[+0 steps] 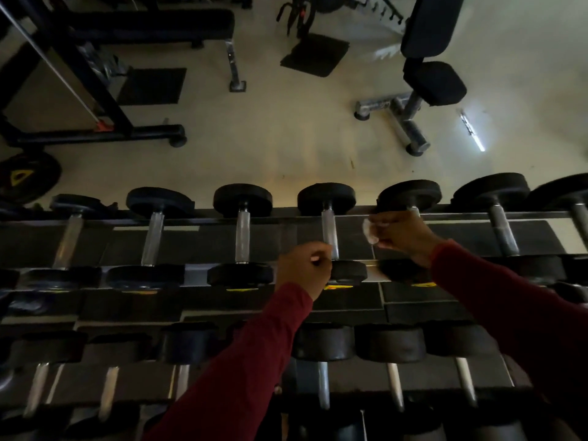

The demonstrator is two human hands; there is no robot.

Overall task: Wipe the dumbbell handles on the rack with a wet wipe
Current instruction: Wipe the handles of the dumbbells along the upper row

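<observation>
Pinching a wet wipe, right hand hovers over racked dumbbells; left hand fisted.

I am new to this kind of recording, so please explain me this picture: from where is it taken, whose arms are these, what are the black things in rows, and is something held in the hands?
There is no machine here. The one picture comes from a camera worn on a person's head, looking down, so the two arms in red sleeves are that person's own. The rows of black things are dumbbells lying on a rack, each with a metal handle between two black ends. Behind the rack you see the pale gym floor with benches. The right hand is closed on a small white wet wipe at one dumbbell's handle. The left hand is curled shut beside the neighbouring handle; whether it grips it I cannot tell.
</observation>
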